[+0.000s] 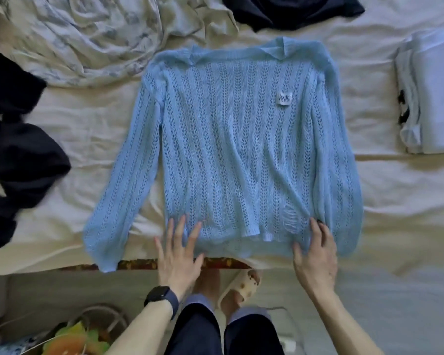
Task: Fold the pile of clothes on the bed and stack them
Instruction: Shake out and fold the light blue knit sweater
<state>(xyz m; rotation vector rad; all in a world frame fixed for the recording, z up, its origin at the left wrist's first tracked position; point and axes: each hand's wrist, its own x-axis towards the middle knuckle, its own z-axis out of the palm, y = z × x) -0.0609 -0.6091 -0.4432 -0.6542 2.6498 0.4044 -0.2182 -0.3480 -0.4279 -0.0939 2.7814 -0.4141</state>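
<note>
I look down on a bed covered by a creased cream sheet [87, 139], its near edge running across the lower part of the view. My left hand [178, 254] lies flat with fingers spread and straight, pressing on the bottom hem of a pale blue open-knit sweater [231, 139], near its left corner; it grasps nothing. My right hand [315, 254] rests on the hem near the right corner, fingers loosely extended over the knit and thumb at the hem's edge, also released rather than clenched. A dark watch [162, 297] sits on the left wrist. The sweater is spread face up in the middle of the bed, neckline away from me, both long sleeves lying down along its sides, the left sleeve's cuff hanging past the bed edge. A small white label [284, 98] shows on the chest, and a frayed hole [291, 221] sits just above the right hand. To the right, well apart, is a folded stack of pale clothes [433, 93]. To the left lie dark crumpled garments [18, 160], another dark garment [292, 11] beyond the neckline, and rumpled patterned fabric [87, 39] at the upper left. Below the bed edge, a cream slipper [244, 283] shows between my arms.
</note>
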